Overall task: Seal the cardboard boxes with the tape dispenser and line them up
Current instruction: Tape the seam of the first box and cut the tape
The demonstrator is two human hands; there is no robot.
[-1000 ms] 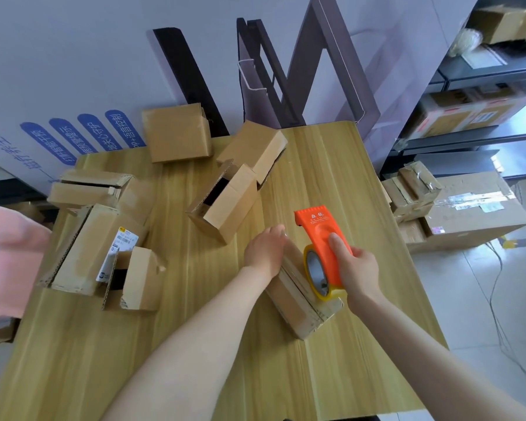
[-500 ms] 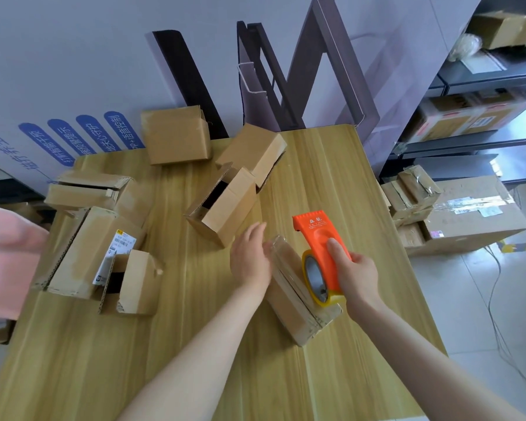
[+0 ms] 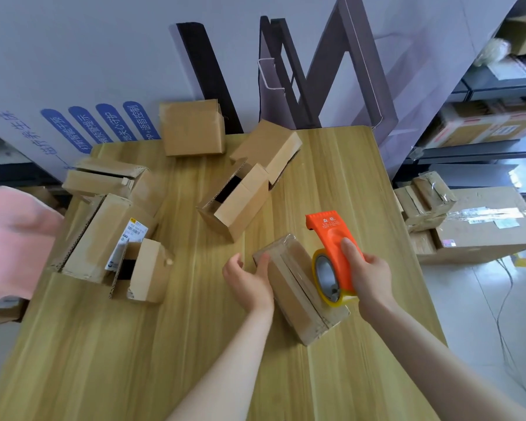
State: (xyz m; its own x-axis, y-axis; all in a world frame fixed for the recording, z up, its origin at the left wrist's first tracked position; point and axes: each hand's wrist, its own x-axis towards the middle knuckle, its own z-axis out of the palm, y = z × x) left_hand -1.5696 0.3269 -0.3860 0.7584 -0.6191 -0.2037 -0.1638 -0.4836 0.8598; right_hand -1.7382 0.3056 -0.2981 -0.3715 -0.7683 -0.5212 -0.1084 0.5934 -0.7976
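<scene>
The box (image 3: 296, 294) in work lies low on the tabletop (image 3: 164, 344), near its right edge. A strip of clear tape (image 3: 287, 245) shines over the box's far end and seems to run along its top seam, so this one looks close to sealed. Whether the strip is cut free yet cannot be told. The dispenser (image 3: 334, 241) sits on the box's near right top, its roll (image 3: 328, 278) touching the cardboard and its orange blade end pointing away beyond the box. The right hand (image 3: 369, 275) is clamped round the dispenser's body, thumb laid along the orange side. The left hand (image 3: 246, 278) is just left of the box, fingers loosely spread and only slightly bent. Its fingertips rest against the box's left side and the thumb stands apart, so it steadies the box rather than grips it. The other boxes (image 3: 237, 205) lie scattered beyond and to the left of the box at odd angles. Several gape with loose flaps, and one farthest back looks closed. By my reading most of the sealing is left, and no row has been started.
</scene>
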